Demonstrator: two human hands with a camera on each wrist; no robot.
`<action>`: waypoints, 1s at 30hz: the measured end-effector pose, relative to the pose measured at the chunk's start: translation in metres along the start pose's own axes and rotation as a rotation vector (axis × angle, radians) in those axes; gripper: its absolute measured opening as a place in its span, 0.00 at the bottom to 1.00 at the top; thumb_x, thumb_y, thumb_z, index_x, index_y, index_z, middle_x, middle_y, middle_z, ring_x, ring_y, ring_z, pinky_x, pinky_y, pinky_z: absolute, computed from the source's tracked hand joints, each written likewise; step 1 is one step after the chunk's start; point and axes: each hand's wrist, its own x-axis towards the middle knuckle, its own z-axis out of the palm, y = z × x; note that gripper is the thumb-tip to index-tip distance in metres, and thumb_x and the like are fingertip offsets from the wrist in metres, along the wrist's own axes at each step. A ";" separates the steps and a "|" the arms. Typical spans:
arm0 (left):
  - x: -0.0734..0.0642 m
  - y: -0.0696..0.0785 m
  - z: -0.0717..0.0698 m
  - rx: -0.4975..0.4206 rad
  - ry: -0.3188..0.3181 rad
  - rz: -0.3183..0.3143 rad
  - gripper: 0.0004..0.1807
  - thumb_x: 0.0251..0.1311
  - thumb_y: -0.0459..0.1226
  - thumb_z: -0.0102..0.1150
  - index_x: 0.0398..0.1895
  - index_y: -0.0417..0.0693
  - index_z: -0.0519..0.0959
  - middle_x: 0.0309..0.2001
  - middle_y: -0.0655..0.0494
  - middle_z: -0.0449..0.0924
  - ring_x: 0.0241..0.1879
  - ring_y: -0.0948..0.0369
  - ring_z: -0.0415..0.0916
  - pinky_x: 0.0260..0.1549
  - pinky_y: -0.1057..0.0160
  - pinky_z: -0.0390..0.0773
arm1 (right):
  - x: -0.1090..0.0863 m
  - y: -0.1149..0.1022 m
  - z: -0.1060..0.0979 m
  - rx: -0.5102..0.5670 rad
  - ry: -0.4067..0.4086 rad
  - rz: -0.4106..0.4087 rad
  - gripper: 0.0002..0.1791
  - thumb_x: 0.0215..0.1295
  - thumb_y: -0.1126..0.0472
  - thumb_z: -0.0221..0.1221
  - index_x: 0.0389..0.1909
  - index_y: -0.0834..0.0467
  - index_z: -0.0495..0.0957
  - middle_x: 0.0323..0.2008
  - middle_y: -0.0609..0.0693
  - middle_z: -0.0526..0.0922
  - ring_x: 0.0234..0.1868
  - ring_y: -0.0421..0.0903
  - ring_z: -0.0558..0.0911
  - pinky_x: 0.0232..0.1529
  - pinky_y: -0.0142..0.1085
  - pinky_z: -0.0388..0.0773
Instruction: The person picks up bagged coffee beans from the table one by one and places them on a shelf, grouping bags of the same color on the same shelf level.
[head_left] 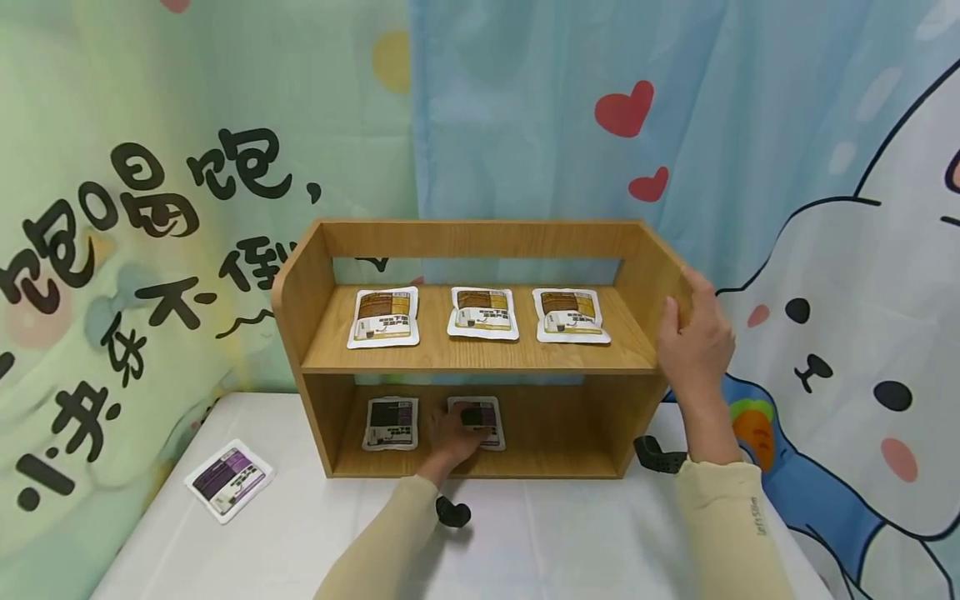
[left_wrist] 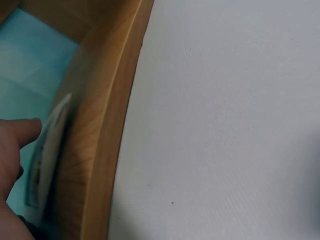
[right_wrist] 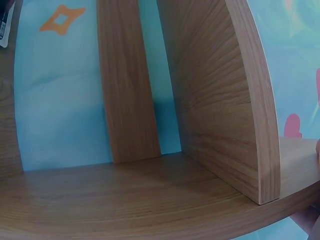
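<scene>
A two-tier wooden shelf point(head_left: 480, 358) stands on the table in the head view. On its lower tier, my left hand point(head_left: 450, 437) is at a white pouch with a dark and purple label point(head_left: 491, 417), covering part of it. In the left wrist view my thumb stretches toward the pouch point(left_wrist: 47, 157), which stands on the board; its other fingers are mostly hidden. A similar pouch point(head_left: 392, 423) leans to the left. My right hand point(head_left: 699, 337) grips the shelf's right side panel, thumb on the near edge; the right wrist view shows the wooden boards point(right_wrist: 215, 100).
Three brown-labelled pouches stand spaced along the upper tier, the left one point(head_left: 384, 318) nearest the left panel. Another purple-labelled pouch point(head_left: 228, 481) lies on the white tablecloth point(head_left: 540, 542), left of the shelf. A printed curtain point(head_left: 525, 108) hangs behind.
</scene>
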 end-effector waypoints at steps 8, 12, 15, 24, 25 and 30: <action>-0.026 0.022 -0.043 -0.129 -0.008 0.136 0.25 0.61 0.35 0.61 0.60 0.34 0.71 0.61 0.30 0.66 0.61 0.36 0.60 0.59 0.37 0.56 | 0.004 -0.002 0.005 0.014 0.021 -0.031 0.22 0.73 0.57 0.51 0.66 0.52 0.66 0.56 0.60 0.78 0.44 0.65 0.80 0.42 0.58 0.77; -0.042 0.017 -0.069 -0.199 -0.100 0.193 0.24 0.65 0.33 0.55 0.62 0.31 0.68 0.51 0.34 0.74 0.46 0.43 0.74 0.42 0.46 0.74 | 0.006 -0.004 0.005 0.014 0.018 -0.035 0.22 0.73 0.57 0.51 0.66 0.52 0.66 0.56 0.60 0.78 0.43 0.65 0.79 0.41 0.58 0.76; -0.050 0.000 -0.084 -0.186 -0.159 0.230 0.21 0.66 0.35 0.54 0.60 0.33 0.72 0.42 0.46 0.79 0.38 0.53 0.76 0.36 0.54 0.75 | 0.005 -0.005 0.005 0.012 0.021 -0.032 0.22 0.73 0.57 0.51 0.66 0.52 0.66 0.56 0.61 0.77 0.44 0.65 0.79 0.42 0.59 0.76; -0.088 -0.054 -0.129 -0.097 -0.249 0.265 0.10 0.66 0.34 0.58 0.48 0.44 0.80 0.36 0.62 0.80 0.35 0.64 0.76 0.35 0.64 0.77 | -0.007 0.002 0.007 0.014 0.043 -0.013 0.22 0.73 0.58 0.52 0.66 0.51 0.67 0.56 0.61 0.78 0.46 0.66 0.79 0.43 0.61 0.74; -0.092 -0.059 -0.136 -0.095 -0.248 0.265 0.10 0.65 0.34 0.58 0.47 0.43 0.80 0.35 0.62 0.79 0.35 0.64 0.76 0.35 0.64 0.77 | -0.007 0.003 0.006 0.017 0.048 -0.021 0.22 0.73 0.58 0.52 0.66 0.52 0.67 0.56 0.61 0.78 0.45 0.66 0.79 0.42 0.61 0.74; -0.106 -0.084 -0.173 -0.071 -0.180 0.236 0.09 0.64 0.32 0.59 0.45 0.39 0.81 0.33 0.60 0.79 0.33 0.64 0.76 0.34 0.64 0.77 | -0.002 0.001 0.008 0.019 0.055 -0.047 0.22 0.73 0.57 0.51 0.65 0.52 0.67 0.55 0.63 0.78 0.44 0.67 0.79 0.41 0.61 0.75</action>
